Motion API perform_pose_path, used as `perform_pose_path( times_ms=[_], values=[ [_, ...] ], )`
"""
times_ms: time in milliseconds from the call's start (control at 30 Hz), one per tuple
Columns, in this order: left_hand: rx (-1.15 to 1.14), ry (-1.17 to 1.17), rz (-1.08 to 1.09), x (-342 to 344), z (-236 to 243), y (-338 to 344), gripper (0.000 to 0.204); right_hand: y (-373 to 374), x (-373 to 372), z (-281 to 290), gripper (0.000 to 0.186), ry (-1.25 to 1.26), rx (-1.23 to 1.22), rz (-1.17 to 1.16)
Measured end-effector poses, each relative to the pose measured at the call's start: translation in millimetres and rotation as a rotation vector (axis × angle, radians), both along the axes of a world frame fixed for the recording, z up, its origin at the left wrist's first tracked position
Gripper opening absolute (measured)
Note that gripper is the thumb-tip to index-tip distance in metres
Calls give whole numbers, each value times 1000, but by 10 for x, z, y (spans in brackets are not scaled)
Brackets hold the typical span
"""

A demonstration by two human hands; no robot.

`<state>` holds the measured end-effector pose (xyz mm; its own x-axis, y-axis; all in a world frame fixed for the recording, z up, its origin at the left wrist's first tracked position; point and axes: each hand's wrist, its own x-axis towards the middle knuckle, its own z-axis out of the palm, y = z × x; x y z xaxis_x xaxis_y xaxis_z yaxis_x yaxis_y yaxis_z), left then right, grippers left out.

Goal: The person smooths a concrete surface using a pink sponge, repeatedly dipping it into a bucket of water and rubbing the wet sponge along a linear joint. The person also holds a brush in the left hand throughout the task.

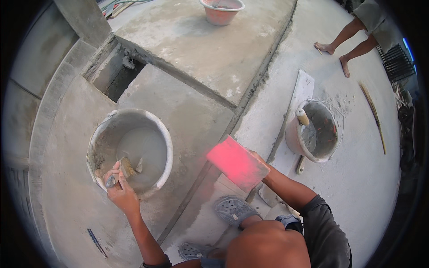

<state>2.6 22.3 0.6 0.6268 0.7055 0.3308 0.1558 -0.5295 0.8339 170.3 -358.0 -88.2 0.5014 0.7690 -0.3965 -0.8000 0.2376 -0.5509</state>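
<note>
My left hand (pixel 119 190) grips the handle of a small trowel (pixel 126 167) whose blade dips into wet grey cement inside a round bucket (pixel 166 147) on the concrete step. My right hand (pixel 259 161) holds a flat pink-red plastering float (pixel 237 163) tilted up in front of me, above the step's edge. My grey clogs (pixel 232 209) stand on the lower concrete surface just below the float.
A second pink bucket (pixel 292 138) with mortar and a tool handle stands to the right beside a long board (pixel 300 96). A pink bowl (pixel 222 15) sits on the far slab. Another person's bare legs (pixel 344 42) stand at upper right. A stick (pixel 373 114) lies on the floor.
</note>
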Motion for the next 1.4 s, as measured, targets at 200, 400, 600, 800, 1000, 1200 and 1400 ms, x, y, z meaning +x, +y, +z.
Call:
perform_pose_path(
  times_ms=[200, 400, 600, 800, 1000, 1200, 1400],
  values=[
    [-4, 58, 99, -5, 70, -34, 7, -410, 529, -6, 32, -1010, -911, -98],
    [-15, 67, 132, 64, 16, -75, 6, -383, 1091, -377, 32, -1922, -1246, -14],
    [75, 133, 204, 13, 105, -84, 4, -431, 404, -328, 38, -1956, -1026, 277],
    [127, 248, 263, 105, 182, -143, 4, -206, 862, -272, 42, -1994, -1209, 36],
    [57, 105, 239, 40, 139, -83, 5, -331, 452, -410, 39, -1930, -1293, 238],
    [92, 136, 274, 95, 104, -131, 8, -65, 636, -100, 34, -1878, -1330, 168],
    [136, 167, 267, 87, 126, -114, 8, -218, 385, -419, 32, -1869, -1331, 254]
  ],
)
